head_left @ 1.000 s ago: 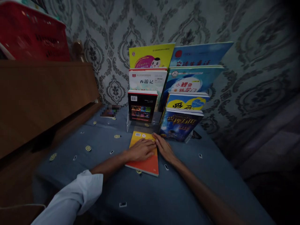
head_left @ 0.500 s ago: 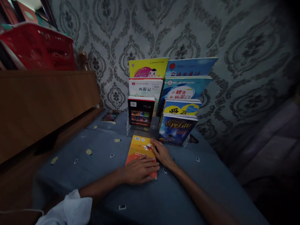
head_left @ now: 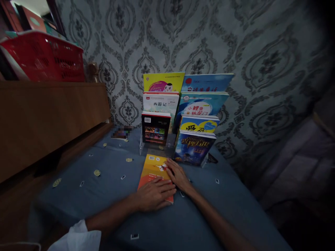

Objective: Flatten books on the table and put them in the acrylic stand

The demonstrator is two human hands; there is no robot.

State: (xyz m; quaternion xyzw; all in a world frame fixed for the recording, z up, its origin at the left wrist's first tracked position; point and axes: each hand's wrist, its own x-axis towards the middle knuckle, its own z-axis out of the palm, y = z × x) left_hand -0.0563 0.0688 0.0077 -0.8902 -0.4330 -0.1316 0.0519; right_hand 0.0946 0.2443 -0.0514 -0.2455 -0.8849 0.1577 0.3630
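Note:
An orange-and-yellow book (head_left: 154,170) lies flat on the blue cloth, its barcode side up. Across its lower part rests my left hand (head_left: 156,193), palm down with the fingers stretched out to the right. My right hand (head_left: 178,174) lies over the book's right edge, fingers extended and touching the cover. Just beyond stands a clear stepped rack (head_left: 159,150) holding several upright books. At its front left is a black book (head_left: 156,129); at its front right, a dark blue book (head_left: 193,148) facing me.
Taller books, such as a yellow one (head_left: 163,82) and a blue one (head_left: 209,83), stand at the rack's back, before the patterned wall. A red basket (head_left: 44,57) sits on a wooden cabinet (head_left: 52,122) to the left. A small dark item (head_left: 212,159) lies right of the rack.
My view has shifted slightly, so the rack and books appear a little lower and further left. Both hands stay on the orange-and-yellow book.

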